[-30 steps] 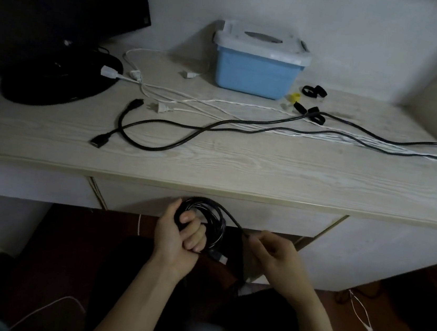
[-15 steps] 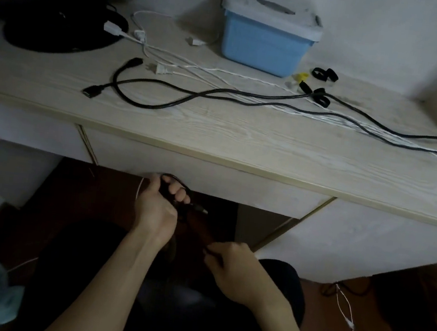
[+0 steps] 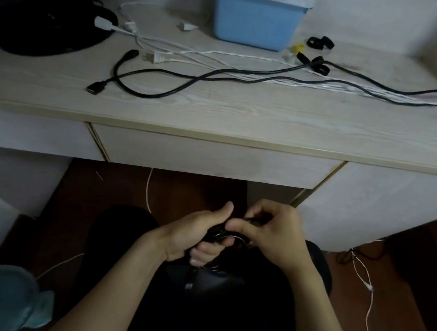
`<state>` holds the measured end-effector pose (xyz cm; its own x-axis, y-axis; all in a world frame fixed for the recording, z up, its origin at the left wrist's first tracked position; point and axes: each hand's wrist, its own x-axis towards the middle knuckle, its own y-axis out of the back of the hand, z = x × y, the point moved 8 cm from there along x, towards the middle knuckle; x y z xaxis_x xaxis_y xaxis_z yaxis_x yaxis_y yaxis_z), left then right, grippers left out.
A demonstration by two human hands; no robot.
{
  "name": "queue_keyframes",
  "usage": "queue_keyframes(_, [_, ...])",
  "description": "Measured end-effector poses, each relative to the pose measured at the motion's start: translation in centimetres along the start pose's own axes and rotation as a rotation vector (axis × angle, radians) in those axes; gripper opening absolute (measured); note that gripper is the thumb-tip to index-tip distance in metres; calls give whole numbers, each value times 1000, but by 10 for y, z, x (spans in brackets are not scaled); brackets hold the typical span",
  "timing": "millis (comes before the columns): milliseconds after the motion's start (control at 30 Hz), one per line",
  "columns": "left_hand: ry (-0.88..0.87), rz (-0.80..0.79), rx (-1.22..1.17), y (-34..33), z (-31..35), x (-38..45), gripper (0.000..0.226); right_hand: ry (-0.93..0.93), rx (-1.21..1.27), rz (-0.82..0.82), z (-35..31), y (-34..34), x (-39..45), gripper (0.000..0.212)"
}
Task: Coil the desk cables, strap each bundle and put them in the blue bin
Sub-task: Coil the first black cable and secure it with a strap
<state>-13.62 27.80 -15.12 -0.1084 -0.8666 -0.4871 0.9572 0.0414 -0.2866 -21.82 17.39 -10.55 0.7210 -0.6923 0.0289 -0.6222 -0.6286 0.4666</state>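
Below the desk front, over my lap, my left hand [image 3: 195, 234] grips a coiled black cable [image 3: 226, 235], mostly hidden by both hands. My right hand [image 3: 272, 232] pinches a strand of that cable at the coil's top. A plug end [image 3: 188, 282] hangs beneath the left hand. On the desk lie a long black cable [image 3: 168, 72] and several white cables [image 3: 225, 56]. The blue bin [image 3: 254, 24] with a pale lid stands at the back. Black straps [image 3: 320, 42] lie to its right, more straps [image 3: 316, 64] by the black cable.
A dark monitor base [image 3: 44, 31] fills the desk's back left. A desk drawer front [image 3: 212, 157] is just above my hands. White cables trail on the brown floor [image 3: 369, 294] at right. A teal object [image 3: 0, 298] sits at lower left.
Both hands came together: the right hand rose to the coil and now pinches a strand at its top. The view tilted down, so the desk sits higher in frame.
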Motion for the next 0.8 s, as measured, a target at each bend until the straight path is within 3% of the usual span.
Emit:
queue_keyframes(100, [-18,-31,-148,3,4,7,51,-41,133,-31,14,-3,4,37])
queue_keyframes(233, [-72,61,-490,16,-6,21,47,-108,125,-92,39,-7,1,21])
queue_keyframes(367, [-180,284,-875,48,-11,29,48,-145,-24,-137,61,-11,-4,18])
queue_keyframes(467, [-224,460,-918,69,-18,31,51,-190,-59,-168,71,-22,-6,19])
queue_keyframes(600, [-282,502,-1061,74,-26,37,52,-209,-131,-188,72,-50,-6,24])
queue_keyframes(700, [-320,570,-1136,75,-22,38,43,-190,-217,-126,71,-57,-5,13])
queue_keyframes(800, [-358,663,-1091,73,-20,41,27,-167,-345,-165,67,-67,-5,12])
